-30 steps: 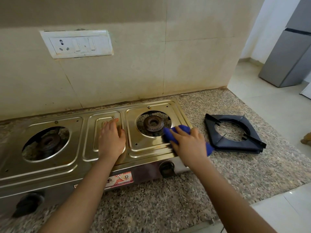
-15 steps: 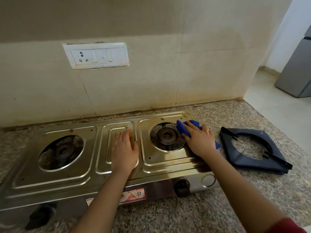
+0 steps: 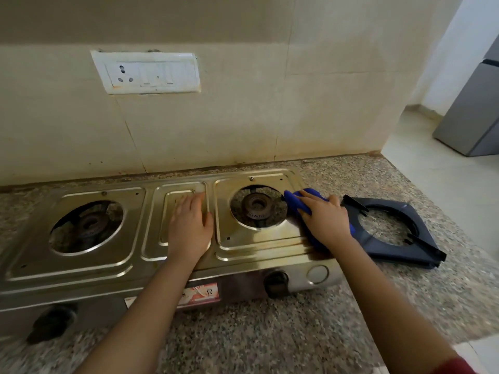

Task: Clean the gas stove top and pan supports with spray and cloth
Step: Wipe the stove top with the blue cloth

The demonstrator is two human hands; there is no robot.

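1. Both hands are on the stove. The left hand (image 3: 189, 230) lies flat, fingers straight and close together, on the middle panel of the stove top (image 3: 129, 255). I think it keeps the stove from sliding.
2. The right hand (image 3: 326, 220) presses the blue cloth (image 3: 295, 202) onto the steel with stretched fingers. It does not pinch the cloth, which is bunched under the palm.
3. What has changed: a second ago the cloth was at the front-right rim of the right burner (image 3: 256, 206). Now it is on the right side of this burner, further toward the wall. The left hand has not moved.
4. My reading is that the wipe goes around the burner opening, so the right panel is cleaned part by part. Dark streaks show on the front edge near the right wrist; I cannot tell if they are dirt or reflection.
5. The pan support (image 3: 399, 247) lies on the counter (image 3: 297, 333), just beside the right end of the stove. It probably waits for its turn, as does the area around the left burner (image 3: 89, 225). No spray is in view.
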